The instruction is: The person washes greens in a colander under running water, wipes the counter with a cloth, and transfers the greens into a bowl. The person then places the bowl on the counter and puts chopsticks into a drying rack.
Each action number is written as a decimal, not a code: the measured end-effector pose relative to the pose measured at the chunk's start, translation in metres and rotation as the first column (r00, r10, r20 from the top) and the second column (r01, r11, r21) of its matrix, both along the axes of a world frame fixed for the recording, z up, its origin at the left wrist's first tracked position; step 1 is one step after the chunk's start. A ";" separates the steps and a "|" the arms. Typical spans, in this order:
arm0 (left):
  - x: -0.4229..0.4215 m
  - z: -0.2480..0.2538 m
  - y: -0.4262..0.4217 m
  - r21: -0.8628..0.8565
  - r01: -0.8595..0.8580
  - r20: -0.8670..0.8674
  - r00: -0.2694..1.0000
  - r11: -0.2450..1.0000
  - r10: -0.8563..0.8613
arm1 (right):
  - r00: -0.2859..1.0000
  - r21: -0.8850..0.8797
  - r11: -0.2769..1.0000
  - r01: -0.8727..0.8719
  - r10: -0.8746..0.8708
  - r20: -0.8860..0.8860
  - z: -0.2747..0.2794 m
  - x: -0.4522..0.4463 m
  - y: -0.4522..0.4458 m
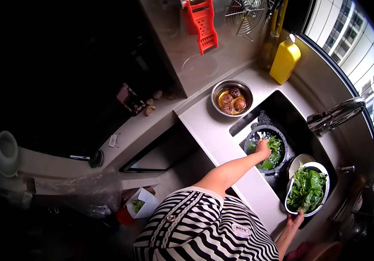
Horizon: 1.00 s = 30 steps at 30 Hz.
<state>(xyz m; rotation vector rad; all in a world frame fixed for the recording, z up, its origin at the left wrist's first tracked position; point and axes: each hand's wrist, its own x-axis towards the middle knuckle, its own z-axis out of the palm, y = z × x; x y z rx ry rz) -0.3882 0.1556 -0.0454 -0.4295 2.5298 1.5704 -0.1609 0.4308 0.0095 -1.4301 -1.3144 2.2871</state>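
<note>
My left hand (263, 148) reaches into a round dark basin (246, 152) in the sink, its fingers closed around some leafy greens (274, 142). Water and more green leaves are in that basin. At the lower right, my right hand (296, 219) grips the near rim of a white-rimmed bowl (327, 176) heaped with wet dark-green leaves (307, 187). A pale bowl (298, 161) sits partly hidden behind it in the sink.
A steel bowl (213, 99) with several round brown items stands on the counter (202, 126) beside the sink. The faucet (337, 115) arches over the sink's far side. A yellow bottle (285, 61) stands behind; a red grater (206, 30) hangs on the wall.
</note>
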 end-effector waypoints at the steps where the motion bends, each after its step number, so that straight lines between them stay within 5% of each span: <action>1: 0.003 0.000 0.003 -0.008 -0.050 -0.003 0.999 0.999 0.050 | 0.998 -0.041 0.998 0.046 -0.047 -0.036 0.002 -0.001 -0.003; 5: 0.029 0.048 -0.011 0.024 0.018 0.003 1.000 1.000 -0.018 | 0.992 -0.149 0.987 -0.058 0.040 -0.122 0.002 0.000 0.002; 15: 0.059 0.067 -0.017 -0.059 0.078 -0.234 0.968 0.995 -0.090 | 0.973 -0.247 0.957 -0.149 0.097 -0.211 -0.007 -0.002 0.013; 20: 0.059 0.061 -0.015 -0.110 0.032 -0.314 0.947 0.993 -0.066 | 0.983 -0.307 0.951 -0.048 -0.009 -0.182 -0.010 -0.005 0.014; 22: 0.060 0.063 -0.015 -0.136 0.036 -0.298 0.951 0.990 -0.076 | 0.959 -0.303 0.927 -0.221 0.151 -0.240 -0.006 -0.004 0.016; 23: 0.061 0.065 -0.014 -0.139 0.034 -0.293 0.953 0.990 -0.074 | 0.976 -0.308 0.949 -0.070 0.002 -0.216 0.004 -0.004 0.003; 30: 0.064 0.067 -0.012 -0.193 -0.019 -0.368 0.928 0.981 -0.054 | 0.975 -0.322 0.940 -0.114 0.043 -0.218 0.004 -0.006 0.006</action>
